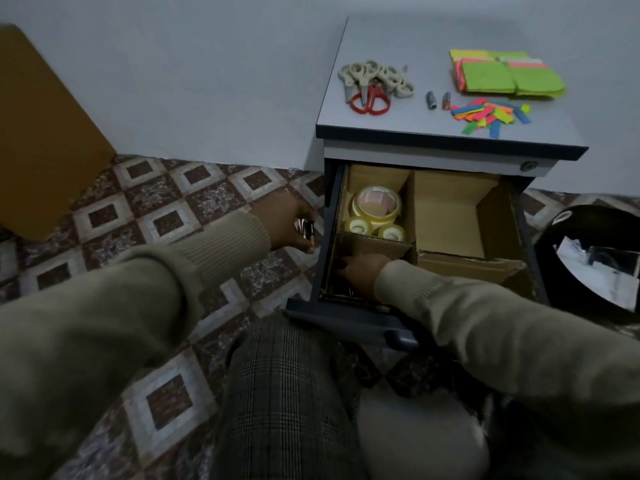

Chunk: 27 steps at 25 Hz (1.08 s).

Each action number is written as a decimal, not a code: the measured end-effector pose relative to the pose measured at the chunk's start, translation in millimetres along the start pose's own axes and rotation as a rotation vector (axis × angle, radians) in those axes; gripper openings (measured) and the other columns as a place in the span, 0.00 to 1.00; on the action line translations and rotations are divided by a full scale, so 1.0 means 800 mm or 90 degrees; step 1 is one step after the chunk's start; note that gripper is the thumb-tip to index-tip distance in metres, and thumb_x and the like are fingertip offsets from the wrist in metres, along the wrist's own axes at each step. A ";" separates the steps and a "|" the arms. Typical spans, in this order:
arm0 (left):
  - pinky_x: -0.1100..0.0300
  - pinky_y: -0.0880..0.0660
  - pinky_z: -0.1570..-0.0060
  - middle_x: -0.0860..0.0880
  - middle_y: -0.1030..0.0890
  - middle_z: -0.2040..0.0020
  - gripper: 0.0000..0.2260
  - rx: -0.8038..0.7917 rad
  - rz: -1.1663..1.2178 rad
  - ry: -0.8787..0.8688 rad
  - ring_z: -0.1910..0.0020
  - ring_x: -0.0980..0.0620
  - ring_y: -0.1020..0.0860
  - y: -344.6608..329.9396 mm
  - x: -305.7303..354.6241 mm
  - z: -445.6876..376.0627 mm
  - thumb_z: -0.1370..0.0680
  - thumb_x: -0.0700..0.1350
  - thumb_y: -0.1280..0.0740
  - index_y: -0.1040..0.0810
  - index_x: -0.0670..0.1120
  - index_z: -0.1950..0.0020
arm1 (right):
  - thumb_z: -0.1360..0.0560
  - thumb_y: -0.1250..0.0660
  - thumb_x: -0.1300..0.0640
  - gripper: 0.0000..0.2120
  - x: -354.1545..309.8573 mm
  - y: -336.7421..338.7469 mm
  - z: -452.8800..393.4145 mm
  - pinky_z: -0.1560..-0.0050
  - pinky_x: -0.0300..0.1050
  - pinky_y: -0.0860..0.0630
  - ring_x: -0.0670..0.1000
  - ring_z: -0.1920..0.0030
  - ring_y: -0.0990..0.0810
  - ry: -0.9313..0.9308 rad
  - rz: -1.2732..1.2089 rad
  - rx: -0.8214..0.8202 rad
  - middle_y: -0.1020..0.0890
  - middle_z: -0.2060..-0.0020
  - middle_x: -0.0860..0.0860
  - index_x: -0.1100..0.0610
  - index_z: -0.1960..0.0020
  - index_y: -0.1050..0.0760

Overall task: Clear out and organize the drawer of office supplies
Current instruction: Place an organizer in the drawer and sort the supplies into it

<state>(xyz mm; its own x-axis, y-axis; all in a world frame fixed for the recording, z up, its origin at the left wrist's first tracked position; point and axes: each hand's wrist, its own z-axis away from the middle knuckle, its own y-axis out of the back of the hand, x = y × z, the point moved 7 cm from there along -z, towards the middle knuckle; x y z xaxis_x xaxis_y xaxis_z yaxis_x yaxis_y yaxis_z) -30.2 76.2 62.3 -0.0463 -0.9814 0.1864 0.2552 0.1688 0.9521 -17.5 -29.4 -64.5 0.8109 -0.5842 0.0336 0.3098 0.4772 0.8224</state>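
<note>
Low in the drawer (332,216), right hand (360,273) digs, grip unclear; left hand (289,225) clamps batteries (306,230). Feel along corners so nothing stays.

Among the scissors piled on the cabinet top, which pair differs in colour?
The red-handled scissors, at the front of the pile nearest the cabinet's front edge. The other scissors behind and around it all have pale grey-beige handles.
</note>
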 end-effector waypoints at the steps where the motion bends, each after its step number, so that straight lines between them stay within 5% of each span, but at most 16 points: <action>1: 0.64 0.33 0.46 0.46 0.25 0.37 0.24 -0.004 0.000 0.002 0.40 0.50 0.26 -0.003 -0.001 -0.001 0.29 0.48 0.28 0.27 0.45 0.34 | 0.20 0.44 0.56 0.22 0.002 -0.003 -0.001 0.32 0.51 0.36 0.56 0.29 0.37 -0.002 0.017 -0.003 0.41 0.27 0.55 0.54 0.26 0.40; 5: 0.61 0.32 0.41 0.46 0.25 0.36 0.25 -0.006 -0.007 0.001 0.38 0.49 0.27 -0.009 -0.001 -0.006 0.29 0.49 0.28 0.27 0.45 0.34 | 0.21 0.44 0.50 0.25 0.015 -0.012 0.006 0.30 0.53 0.37 0.58 0.29 0.39 0.006 0.028 -0.007 0.42 0.26 0.54 0.50 0.26 0.42; 8: 0.60 0.32 0.41 0.46 0.24 0.37 0.25 -0.012 0.009 0.000 0.39 0.49 0.26 -0.012 0.001 -0.009 0.29 0.49 0.28 0.27 0.45 0.33 | 0.22 0.42 0.47 0.24 0.016 -0.004 0.022 0.35 0.48 0.32 0.57 0.34 0.32 0.042 -0.014 0.044 0.35 0.30 0.55 0.50 0.28 0.37; 11: 0.60 0.32 0.41 0.46 0.25 0.36 0.25 -0.008 0.017 -0.001 0.38 0.49 0.27 -0.013 0.003 -0.010 0.29 0.49 0.28 0.27 0.45 0.33 | 0.23 0.40 0.53 0.21 0.013 0.009 0.030 0.39 0.48 0.28 0.55 0.37 0.28 0.064 -0.022 0.085 0.32 0.33 0.54 0.52 0.30 0.33; 20: 0.60 0.31 0.42 0.45 0.25 0.36 0.25 -0.002 0.012 -0.012 0.40 0.49 0.26 -0.012 -0.001 -0.009 0.29 0.48 0.27 0.27 0.44 0.34 | 0.20 0.46 0.61 0.23 -0.008 0.008 0.023 0.31 0.46 0.39 0.54 0.27 0.41 0.052 0.040 0.034 0.43 0.25 0.51 0.51 0.26 0.41; 27: 0.58 0.31 0.42 0.45 0.26 0.36 0.25 0.000 -0.007 -0.014 0.39 0.48 0.27 -0.014 0.003 -0.013 0.29 0.49 0.28 0.28 0.46 0.34 | 0.20 0.45 0.56 0.23 -0.001 -0.003 0.018 0.28 0.48 0.43 0.54 0.25 0.45 0.061 -0.003 0.000 0.47 0.24 0.51 0.49 0.25 0.43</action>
<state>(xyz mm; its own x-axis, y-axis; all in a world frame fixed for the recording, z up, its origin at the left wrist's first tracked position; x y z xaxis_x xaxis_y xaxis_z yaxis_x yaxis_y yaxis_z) -22.7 70.9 49.7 -0.0704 -0.9809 0.1811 0.2541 0.1579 0.9542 -26.4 -39.7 -58.3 0.8534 -0.5207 -0.0251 0.3137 0.4746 0.8224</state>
